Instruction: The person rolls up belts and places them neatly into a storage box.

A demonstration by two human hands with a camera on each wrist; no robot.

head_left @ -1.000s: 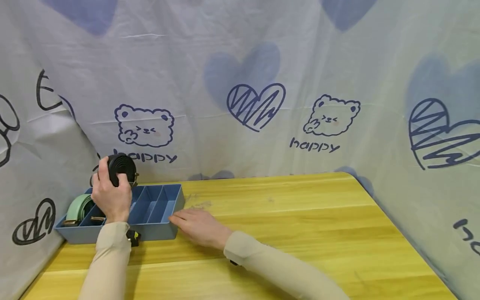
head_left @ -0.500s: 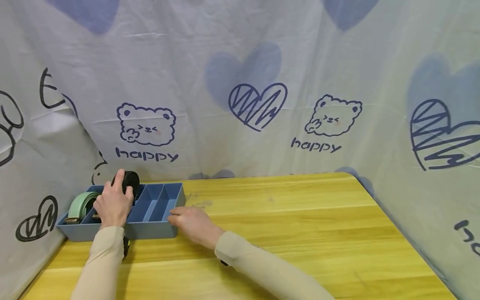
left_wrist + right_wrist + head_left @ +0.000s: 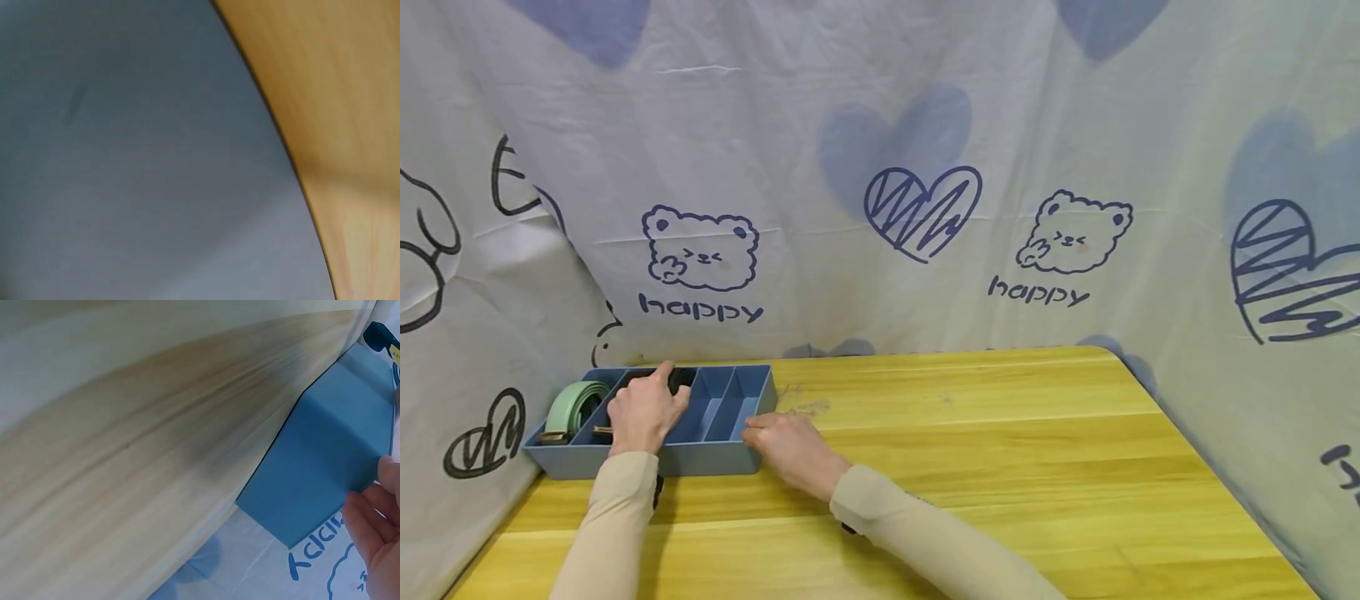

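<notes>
A blue divided box (image 3: 715, 460) sits at the table's left. My left hand (image 3: 646, 410) reaches into a middle compartment, thumb and fingers around a rolled black belt (image 3: 680, 380), most of which the hand and box hide. A rolled green belt (image 3: 578, 406) lies in the leftmost compartment. Beside it, a gold-coloured buckle (image 3: 602, 430) shows in a compartment with something dark, partly covered by my hand. My right hand (image 3: 792, 450) pinches the box's right end at the rim; in the right wrist view, thumb and fingers (image 3: 365, 525) meet the box wall (image 3: 312, 469).
The yellow wood-grain table (image 3: 1000, 450) extends to the right of the box. A white cloth (image 3: 820, 283) printed with hearts and bears hangs behind and at both sides. The left wrist view holds only the blue box wall (image 3: 156, 156) and some table, close up.
My left hand has lowered the rolled black belt from above the box into a compartment. My right hand has stayed at the box's right end, its fingers slightly more curled.
</notes>
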